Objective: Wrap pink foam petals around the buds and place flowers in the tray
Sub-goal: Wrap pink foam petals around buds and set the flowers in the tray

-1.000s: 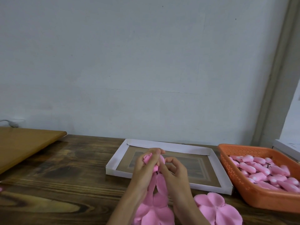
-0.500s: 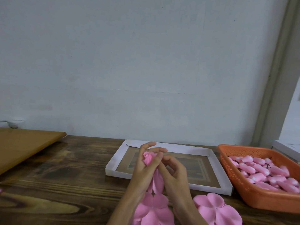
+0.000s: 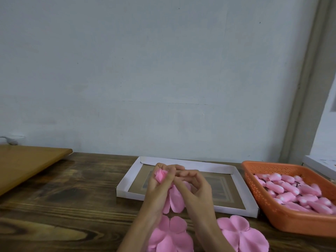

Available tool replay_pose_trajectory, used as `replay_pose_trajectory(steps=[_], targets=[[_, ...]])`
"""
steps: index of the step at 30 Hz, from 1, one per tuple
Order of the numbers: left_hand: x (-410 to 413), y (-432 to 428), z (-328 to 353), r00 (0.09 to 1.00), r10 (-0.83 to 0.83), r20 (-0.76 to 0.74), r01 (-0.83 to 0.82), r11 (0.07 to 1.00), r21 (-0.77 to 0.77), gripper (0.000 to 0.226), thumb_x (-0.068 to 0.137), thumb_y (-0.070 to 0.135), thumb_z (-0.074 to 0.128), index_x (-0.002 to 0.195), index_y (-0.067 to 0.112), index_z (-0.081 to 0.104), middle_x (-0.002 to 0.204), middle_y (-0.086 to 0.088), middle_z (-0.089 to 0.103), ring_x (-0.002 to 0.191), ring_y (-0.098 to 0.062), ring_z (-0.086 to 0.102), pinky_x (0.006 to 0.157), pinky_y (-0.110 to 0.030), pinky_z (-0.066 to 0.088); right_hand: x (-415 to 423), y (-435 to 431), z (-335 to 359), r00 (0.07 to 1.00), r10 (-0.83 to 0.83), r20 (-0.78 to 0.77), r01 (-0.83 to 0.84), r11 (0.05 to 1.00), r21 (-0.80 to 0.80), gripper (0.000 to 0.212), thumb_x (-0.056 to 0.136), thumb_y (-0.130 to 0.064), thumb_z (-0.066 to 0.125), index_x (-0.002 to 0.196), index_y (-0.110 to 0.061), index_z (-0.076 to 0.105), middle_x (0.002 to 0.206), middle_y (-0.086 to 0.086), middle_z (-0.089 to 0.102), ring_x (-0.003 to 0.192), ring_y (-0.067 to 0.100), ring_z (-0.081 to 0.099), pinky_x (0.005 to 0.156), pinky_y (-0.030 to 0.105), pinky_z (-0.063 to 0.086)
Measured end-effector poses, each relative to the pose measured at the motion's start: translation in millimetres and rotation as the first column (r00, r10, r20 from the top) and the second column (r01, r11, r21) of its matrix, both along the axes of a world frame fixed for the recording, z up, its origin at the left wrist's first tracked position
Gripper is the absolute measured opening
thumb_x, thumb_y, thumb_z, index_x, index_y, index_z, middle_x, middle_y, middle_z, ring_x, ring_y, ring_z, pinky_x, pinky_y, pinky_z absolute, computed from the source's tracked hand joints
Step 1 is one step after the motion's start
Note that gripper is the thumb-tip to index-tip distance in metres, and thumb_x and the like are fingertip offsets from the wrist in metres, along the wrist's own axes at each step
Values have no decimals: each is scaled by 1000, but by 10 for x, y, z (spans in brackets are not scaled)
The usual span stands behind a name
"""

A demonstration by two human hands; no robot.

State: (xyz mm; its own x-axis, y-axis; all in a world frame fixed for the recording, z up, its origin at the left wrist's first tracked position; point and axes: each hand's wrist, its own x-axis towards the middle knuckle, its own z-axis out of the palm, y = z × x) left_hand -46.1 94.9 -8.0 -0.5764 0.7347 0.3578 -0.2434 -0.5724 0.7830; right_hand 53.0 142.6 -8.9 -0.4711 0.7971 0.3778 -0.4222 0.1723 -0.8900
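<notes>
Pink foam bud (image 3: 161, 175), crinkled tip, gripped in my left hand (image 3: 160, 188); smooth rounded petals (image 3: 175, 200) hanging below, pinched by my right hand (image 3: 197, 190).

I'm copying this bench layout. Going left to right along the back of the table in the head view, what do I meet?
From the left: light wooden board → white cardboard tray → orange basket of pink buds.

Fingers of left hand (image 3: 160, 186) cover most of rolled pink foam bud (image 3: 161, 175). Top of hanging pink foam petals (image 3: 175, 200) hidden behind right hand (image 3: 198, 190); its grip on them can't be seen. Flat pink foam petal sheet (image 3: 171, 235), second flat petal sheet (image 3: 241, 233) and both forearms cut by bottom edge. Orange perforated plastic basket (image 3: 291, 224) cut by right edge; dark bits inside too small to tell.
</notes>
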Motion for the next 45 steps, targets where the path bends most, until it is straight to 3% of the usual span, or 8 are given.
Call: replay_pose_trajectory(steps=[7, 13, 18, 21, 29, 33, 37, 45], targets=[[-69, -30, 17, 991, 137, -13, -137, 988, -72, 20, 89, 41, 71, 78, 24, 69, 103, -16, 73, 94, -30, 74, 71, -43, 61, 107, 112, 44, 990, -16, 142, 28, 996, -84, 35, 76, 4, 86, 103, -9, 68, 86, 7, 80, 83, 22, 78, 66, 30, 63], [-37, -12, -4, 992, 111, -63, -115, 992, -50, 55, 88, 34, 71, 103, -11, 45, 92, -15, 72, 80, -25, 71, 60, -33, 58, 80, 36, 11, 979, -200, 23, 201, 980, -16, 18, 81, 0, 84, 88, -8, 69, 76, 8, 77, 72, 26, 77, 62, 35, 61], [-8, -3, -64, 992, 8, -125, -18, 996, -84, 43, 83, 43, 80, 92, 10, 54, 90, -20, 68, 81, -27, 66, 65, -33, 56, 30, -52, -39, 923, -383, 40, 374, 917, 136, 18, 84, -22, 85, 76, -24, 69, 71, -1, 74, 64, 19, 74, 64, 44, 61], [10, -1, -73, 991, -11, -137, -3, 995, -99, 57, 83, 43, 79, 100, -3, 50, 89, -21, 67, 82, -28, 63, 66, -30, 55, 17, -50, -39, 909, -415, 47, 402, 900, 171, 19, 84, -25, 84, 75, -30, 67, 71, -4, 74, 64, 15, 73, 63, 38, 59], [-47, 17, -92, 991, 53, -122, -68, 990, -120, 48, 89, 40, 73, 99, -2, 52, 89, -18, 70, 86, -29, 69, 69, -36, 56, 34, 11, -57, 916, -391, 89, 370, 910, 187, 17, 87, -19, 81, 81, -27, 67, 79, -10, 75, 71, 8, 73, 63, 34, 58], [-23, 14, -85, 995, 21, -93, -32, 993, -116, 51, 82, 44, 82, 103, 3, 60, 96, -10, 71, 90, -24, 70, 74, -32, 59, 86, 38, 14, 957, -265, 120, 210, 915, 345, 39, 84, -3, 74, 94, -41, 72, 98, -19, 76, 96, 5, 71, 79, 18, 53], [-11, 0, -72, 998, -4, -59, -1, 997, -78, 62, 81, 42, 81, 111, -6, 54, 101, -12, 70, 94, -23, 71, 79, -32, 61, 108, 82, 60, 954, -153, 256, 19, 888, 460, 40, 82, -9, 78, 107, -40, 78, 111, -22, 76, 116, 4, 67, 97, 30, 53], [-9, -6, -65, 987, 35, -157, -50, 995, -88, 55, 82, 49, 81, 102, 9, 49, 107, -4, 74, 94, -19, 70, 83, -32, 59, 85, 27, 37, 968, -113, 222, -9, 875, 483, 27, 90, -25, 77, 109, -44, 78, 98, -16, 79, 96, 8, 75, 84, 37, 60]])
